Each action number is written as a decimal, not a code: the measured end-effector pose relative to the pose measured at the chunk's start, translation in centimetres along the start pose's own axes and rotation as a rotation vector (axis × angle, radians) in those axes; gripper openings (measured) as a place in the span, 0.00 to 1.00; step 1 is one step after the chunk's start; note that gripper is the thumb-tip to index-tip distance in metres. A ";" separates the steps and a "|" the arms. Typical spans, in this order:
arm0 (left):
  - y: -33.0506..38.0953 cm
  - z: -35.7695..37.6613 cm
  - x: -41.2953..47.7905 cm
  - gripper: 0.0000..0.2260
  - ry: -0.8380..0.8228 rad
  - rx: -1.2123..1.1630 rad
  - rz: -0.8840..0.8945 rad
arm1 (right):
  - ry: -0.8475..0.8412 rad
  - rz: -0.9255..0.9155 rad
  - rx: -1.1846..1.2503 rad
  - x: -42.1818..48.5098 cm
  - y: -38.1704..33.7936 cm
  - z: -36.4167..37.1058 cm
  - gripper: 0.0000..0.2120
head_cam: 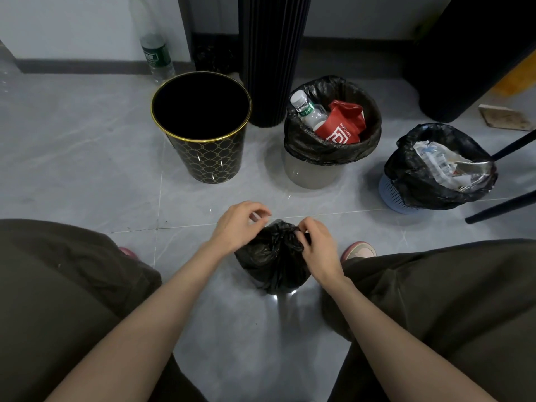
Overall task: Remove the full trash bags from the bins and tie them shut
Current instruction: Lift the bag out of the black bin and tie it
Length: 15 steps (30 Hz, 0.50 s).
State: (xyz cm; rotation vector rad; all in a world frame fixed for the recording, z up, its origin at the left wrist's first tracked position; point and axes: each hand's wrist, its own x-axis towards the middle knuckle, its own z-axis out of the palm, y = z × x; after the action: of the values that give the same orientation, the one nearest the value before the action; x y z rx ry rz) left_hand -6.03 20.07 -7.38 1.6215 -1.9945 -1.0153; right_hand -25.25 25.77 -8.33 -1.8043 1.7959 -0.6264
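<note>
Between the person's knees, at 6 o'clock low on the grey tile floor (87,146), sits the black trash bag (272,265), its top gathered into a crumpled neck. The right hand (317,248) lies against the neck from 3 o'clock, its fingers (301,227) curled in and pinching the bunched plastic. The left hand (239,226) hovers at the bag's 10 o'clock, fingers curled with thumb and forefinger close together just above the neck; whether they pinch any plastic I cannot tell.

Two pinkish shoe tips (359,250) show beside the bag at 9 and 3 o'clock. Farther out at 11 o'clock stands a black bin with a gold lattice (208,158), its inside dark. At 12 to 1 o'clock a grey bin (313,172) has a black liner (327,149) folded over its rim, holding a plastic bottle (309,113) and a red paper bag (342,123). At 2 o'clock a blue perforated basket (391,195) has a black liner (412,169) with crumpled pale wrappers (446,163) inside. Behind the bins rise a black fluted column (272,59) and, at 11 o'clock by the wall, a clear bottle (156,56).
</note>
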 end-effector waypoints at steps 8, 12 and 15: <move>0.2 0.4 0.1 0.13 -0.196 -0.015 0.124 | -0.006 0.028 0.018 -0.3 -0.3 0.2 0.06; 0.3 0.4 -0.1 0.11 -0.159 0.056 0.134 | -0.011 0.032 0.016 -0.2 -0.3 0.3 0.05; 0.7 0.7 -0.3 0.06 -0.064 0.121 0.136 | -0.010 0.016 0.013 -0.2 -0.4 0.2 0.05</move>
State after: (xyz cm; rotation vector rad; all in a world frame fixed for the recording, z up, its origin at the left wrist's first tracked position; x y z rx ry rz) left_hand -6.88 20.60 -7.30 1.5065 -2.2140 -0.9227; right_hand -24.84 25.96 -8.23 -1.7801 1.7939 -0.6201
